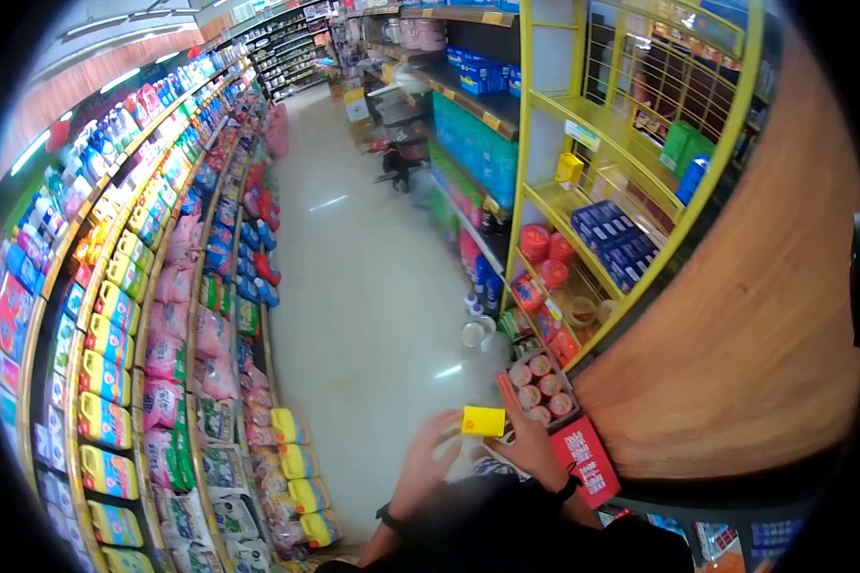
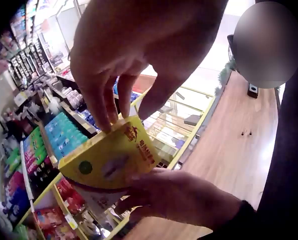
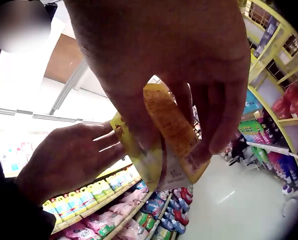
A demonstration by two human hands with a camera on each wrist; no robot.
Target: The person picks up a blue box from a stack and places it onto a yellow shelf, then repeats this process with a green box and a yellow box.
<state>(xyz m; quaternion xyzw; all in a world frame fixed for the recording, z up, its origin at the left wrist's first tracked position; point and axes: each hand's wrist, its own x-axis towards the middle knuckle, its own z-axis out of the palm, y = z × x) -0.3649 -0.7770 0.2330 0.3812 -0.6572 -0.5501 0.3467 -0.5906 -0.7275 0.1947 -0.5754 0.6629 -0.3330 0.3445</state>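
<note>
A small yellow carton point(image 1: 483, 421) with a white lower part and red print is held up in front of the body. My right hand point(image 1: 537, 451) grips it; in the right wrist view the thumb and fingers of the right hand point(image 3: 164, 45) lie on either side of the carton point(image 3: 171, 130). My left hand point(image 1: 428, 454) is at its other side. In the left wrist view, fingertips of the left hand point(image 2: 139, 45) touch the upper edge of the carton point(image 2: 114, 155). Those fingers look nearly straight in the right wrist view.
To the right stands a yellow-framed rack point(image 1: 631, 158) with dark blue boxes point(image 1: 612, 239) and a small yellow box point(image 1: 569, 169). A wooden counter point(image 1: 726, 315) curves beside it. Long shelves of detergent bottles and bags point(image 1: 172, 344) line the left. Pale aisle floor point(image 1: 363, 286) runs between.
</note>
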